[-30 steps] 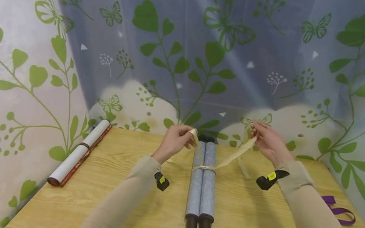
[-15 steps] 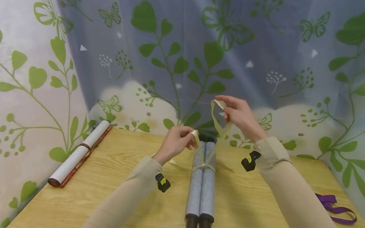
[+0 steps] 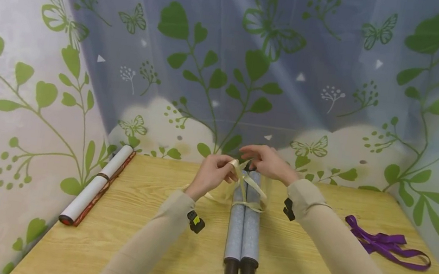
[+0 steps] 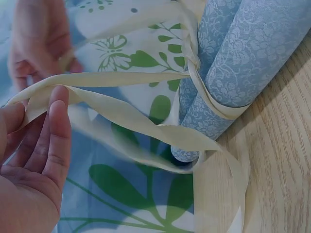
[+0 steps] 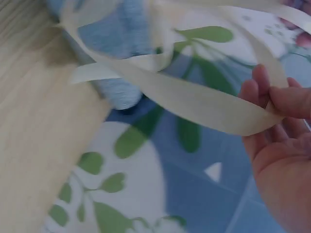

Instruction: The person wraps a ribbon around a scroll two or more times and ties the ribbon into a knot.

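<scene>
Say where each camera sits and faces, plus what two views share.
Head: on the head, facing forward and down at blue floral scrolls; left hand, right hand, beige sleeves show.
Left wrist: on that wrist, facing the left hand pinching cream ribbon; right hand blurred behind.
Right wrist: on that wrist, facing the right hand pinching cream ribbon; left hand partly visible, top right.
Both wrist views share the scrolls, cream ribbon and both hands.

My left sleeve (image 3: 148, 239): long, plain beige.
My right sleeve (image 3: 343, 248): same beige, creased by the cuff.
Left wrist camera (image 3: 195, 222): black, yellow patch.
Right wrist camera (image 3: 289, 209): black.
My left hand (image 3: 212, 172) and right hand (image 3: 270, 162): bare.
</scene>
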Demonstrator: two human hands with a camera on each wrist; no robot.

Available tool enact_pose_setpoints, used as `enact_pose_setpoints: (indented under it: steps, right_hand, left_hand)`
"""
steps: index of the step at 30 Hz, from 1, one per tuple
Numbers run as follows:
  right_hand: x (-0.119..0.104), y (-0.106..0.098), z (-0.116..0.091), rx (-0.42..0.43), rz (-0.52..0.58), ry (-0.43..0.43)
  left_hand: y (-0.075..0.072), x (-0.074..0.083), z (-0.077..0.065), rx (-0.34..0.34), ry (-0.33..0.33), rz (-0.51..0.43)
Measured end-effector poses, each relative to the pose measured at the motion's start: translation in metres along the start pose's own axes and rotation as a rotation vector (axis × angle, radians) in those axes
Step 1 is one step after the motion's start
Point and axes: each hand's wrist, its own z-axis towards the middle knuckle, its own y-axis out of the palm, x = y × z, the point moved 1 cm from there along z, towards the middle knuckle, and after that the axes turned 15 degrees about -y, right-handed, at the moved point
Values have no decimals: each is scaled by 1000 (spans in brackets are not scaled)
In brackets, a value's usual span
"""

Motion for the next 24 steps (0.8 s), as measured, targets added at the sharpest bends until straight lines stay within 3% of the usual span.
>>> enact_pose_setpoints:
  steps: [5,11,19,24]
  right_hand:
    - [14,14,-6,37,5,-6]
    - [20,17,-8,45,-39,10]
    - [14,11,-14,84,107,56]
    - [5,14,-15,113,106,56]
  left_hand:
    - [1,-1,0,-16,7,-1]
    - [2,-3,0,-34,7,0]
    - [2,-3,1,-19,-9,3]
    - [3,-2,1,-5,-5,35]
